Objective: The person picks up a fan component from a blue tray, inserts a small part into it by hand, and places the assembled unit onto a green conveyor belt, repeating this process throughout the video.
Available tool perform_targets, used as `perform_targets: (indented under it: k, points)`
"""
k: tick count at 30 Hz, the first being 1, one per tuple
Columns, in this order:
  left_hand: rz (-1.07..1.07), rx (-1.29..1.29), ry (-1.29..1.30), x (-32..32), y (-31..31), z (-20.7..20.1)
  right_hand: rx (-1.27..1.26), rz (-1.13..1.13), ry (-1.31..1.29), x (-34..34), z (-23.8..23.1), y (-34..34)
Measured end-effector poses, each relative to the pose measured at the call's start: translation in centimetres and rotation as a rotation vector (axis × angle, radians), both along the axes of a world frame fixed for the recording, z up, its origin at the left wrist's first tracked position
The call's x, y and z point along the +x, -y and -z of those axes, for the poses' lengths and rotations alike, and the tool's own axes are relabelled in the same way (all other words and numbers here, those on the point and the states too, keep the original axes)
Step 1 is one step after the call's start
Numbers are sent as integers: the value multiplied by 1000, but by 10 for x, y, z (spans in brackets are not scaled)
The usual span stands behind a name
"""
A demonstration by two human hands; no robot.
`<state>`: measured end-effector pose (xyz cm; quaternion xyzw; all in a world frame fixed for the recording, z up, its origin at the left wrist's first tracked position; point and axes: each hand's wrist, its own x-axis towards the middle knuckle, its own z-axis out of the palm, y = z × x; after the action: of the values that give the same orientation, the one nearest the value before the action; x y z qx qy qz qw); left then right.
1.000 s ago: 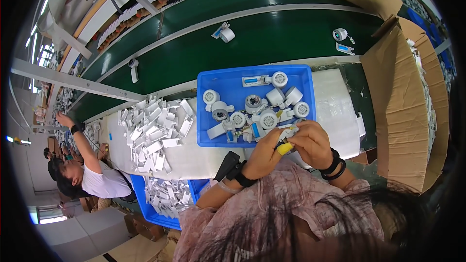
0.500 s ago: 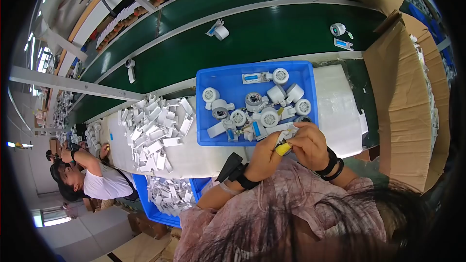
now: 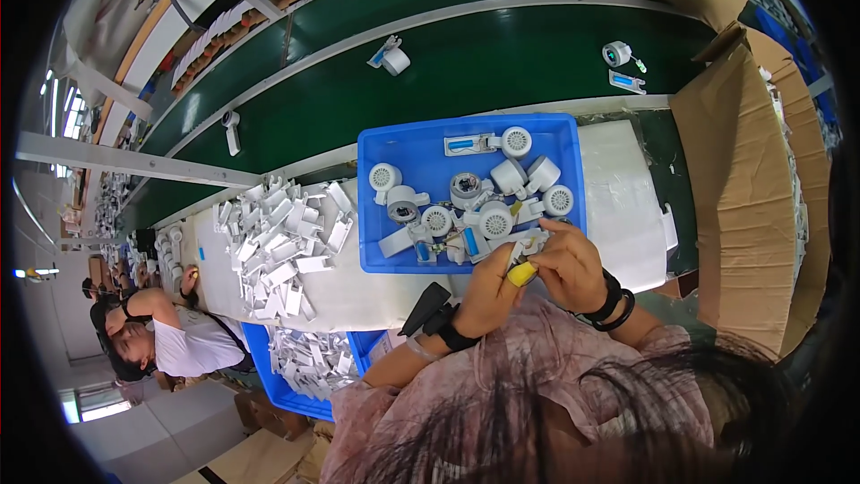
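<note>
Yellow-handled tool (image 3: 522, 273) clamped between both hands (image 3: 537, 273) beside blue bin (image 3: 376, 255) of white fan parts (image 3: 495, 220).

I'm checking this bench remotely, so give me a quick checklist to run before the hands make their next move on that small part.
1. Left hand grips yellow-handled tool: ok.
2. Right hand holds small white part: ok.
3. Tool tip seated on the part: cannot tell, fingers hide it.
4. Blue tray within reach, stocked with white round parts: ok.
5. Work held over the tray's near edge, so a dropped piece lands inside: cannot tell.
</note>
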<state>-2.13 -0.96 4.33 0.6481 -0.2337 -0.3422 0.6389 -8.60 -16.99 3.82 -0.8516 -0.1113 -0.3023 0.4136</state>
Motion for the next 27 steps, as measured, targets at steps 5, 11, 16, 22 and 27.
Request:
perform_targets:
  k: [5,11,16,22,27]
  points:
    - [0,6,58,3,1,4,15,20,-1,2,2,-2]
    - [-39,32,156,7,-2,10,25,47,-1,10,4,-5]
    - [47,40,-82,14,-8,7,19,-62,23,12,1,2]
    - [74,12,63,17,-8,11,-22,-15,116,9,-1,1]
    - [89,21,68,18,-10,12,-32,-37,113,8,-3,3]
